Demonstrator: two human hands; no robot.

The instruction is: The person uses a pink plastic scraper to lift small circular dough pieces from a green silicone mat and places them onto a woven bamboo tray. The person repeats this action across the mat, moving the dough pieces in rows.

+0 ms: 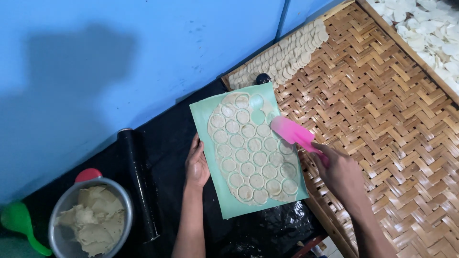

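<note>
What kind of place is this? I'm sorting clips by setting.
Probably a small home-style cracker or snack workshop: rolled dough sheet cut into rounds on a green mat, cut discs laid on a woven bamboo tray, metal bowl of dough.

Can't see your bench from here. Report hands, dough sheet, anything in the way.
Left hand flat on green mat's edge. Right hand gripping pink spatula, blade over dough sheet cut into rounds. Nothing blocking.

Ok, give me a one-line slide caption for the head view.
Left hand steadies a green mat of cut dough rounds while the right hand holds a pink spatula over them.
</note>
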